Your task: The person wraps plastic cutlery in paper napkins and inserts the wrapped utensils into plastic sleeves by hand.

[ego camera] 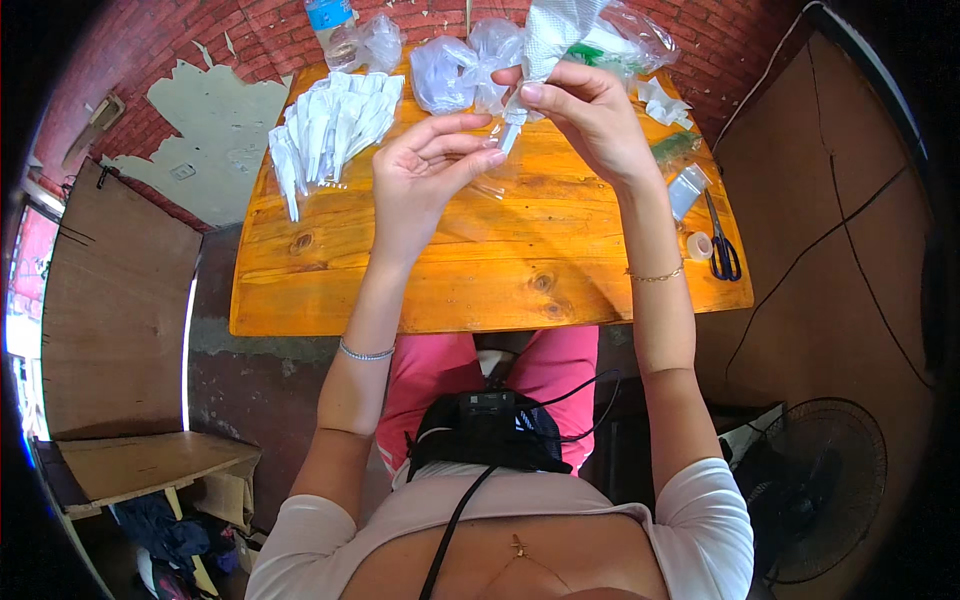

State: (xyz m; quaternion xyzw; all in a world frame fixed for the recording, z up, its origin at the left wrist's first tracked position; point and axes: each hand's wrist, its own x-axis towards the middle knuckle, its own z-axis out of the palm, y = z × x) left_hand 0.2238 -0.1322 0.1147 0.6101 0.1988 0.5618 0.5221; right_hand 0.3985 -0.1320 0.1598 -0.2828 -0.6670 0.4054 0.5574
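My right hand (585,112) pinches a white, textured paper napkin (555,37), gathered into a narrow neck, with its wide part rising past the top of the view. Clear, shiny handle-like plastic (509,138) sticks out below the neck; what the napkin encloses is hidden. At that lower end, my left hand (431,154) has its thumb and fingertips around the plastic. To the left on the wooden table (450,292) lies a pile of similar napkin-wrapped bundles (337,124), some with clear ends showing.
Tied plastic bags (444,75) and a water bottle (330,34) stand along the back. At right are crumpled white paper (664,103), a clear packet (687,191), a tape roll (699,245) and scissors (723,244). A fan (817,487) stands at lower right.
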